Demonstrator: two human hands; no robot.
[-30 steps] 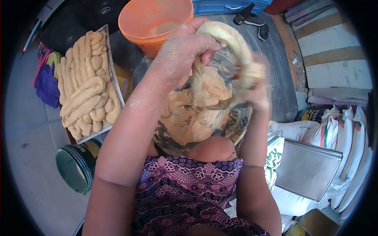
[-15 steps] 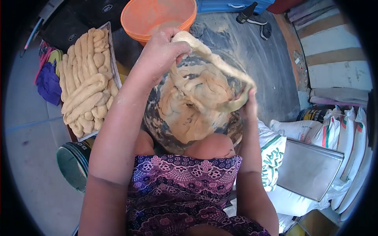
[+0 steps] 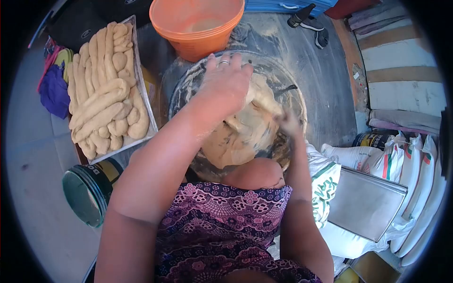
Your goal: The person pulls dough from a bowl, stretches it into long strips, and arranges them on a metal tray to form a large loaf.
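A wide round basin stands before me, its inside smeared with pale dough and brown flour. My left hand, a ring on one finger, is over the basin's upper left part with its fingers spread, back up. The dough lies beside and partly beneath it. At the dough's right end is my right hand, blurred by motion, so its fingers cannot be made out. Beneath the dough, a brown floury patch covers the bottom of the basin.
Stacked orange buckets stand beyond the basin. A tray of dough rolls is at left, above a dark green bucket. White sacks and a metal tin are at right. A dark bottle lies farther back.
The dough strip that was stretched in the air between my hands is now down in the basin. My left hand has moved right and down and opened; my right hand has shifted slightly left.
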